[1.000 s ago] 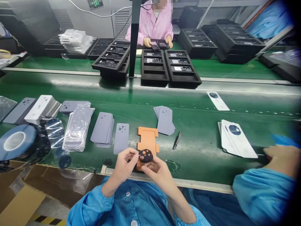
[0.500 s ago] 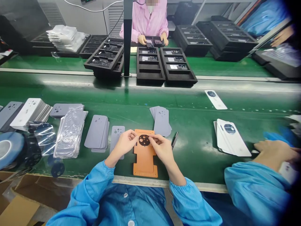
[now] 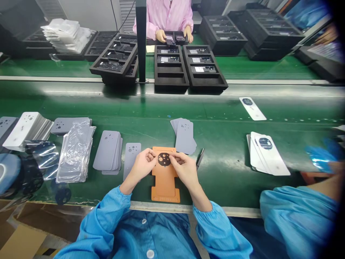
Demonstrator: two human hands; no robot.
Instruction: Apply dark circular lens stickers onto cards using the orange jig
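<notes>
An orange jig plate (image 3: 165,183) lies flat on the green belt in front of me. On its upper end sits a round black piece with several holes (image 3: 164,159). My left hand (image 3: 142,166) pinches the left rim of that black piece. My right hand (image 3: 183,169) pinches its right rim. A single grey phone back cover (image 3: 131,154) lies just left of my left hand. A fanned stack of grey covers (image 3: 185,136) lies beyond my right hand. Dark tweezers (image 3: 199,158) rest on the belt beside my right hand.
More grey and white cover stacks (image 3: 108,151), clear plastic sleeves (image 3: 74,150) and a blue tape roll (image 3: 7,172) lie at the left. White cards (image 3: 265,153) lie at the right by a neighbour's blue sleeve (image 3: 296,219). Black trays (image 3: 188,68) and a person in pink stand across the belt.
A second ago both hands held the black piece up near the belt's front edge. They moved it forward and down onto the top of the orange jig, where it stays.
</notes>
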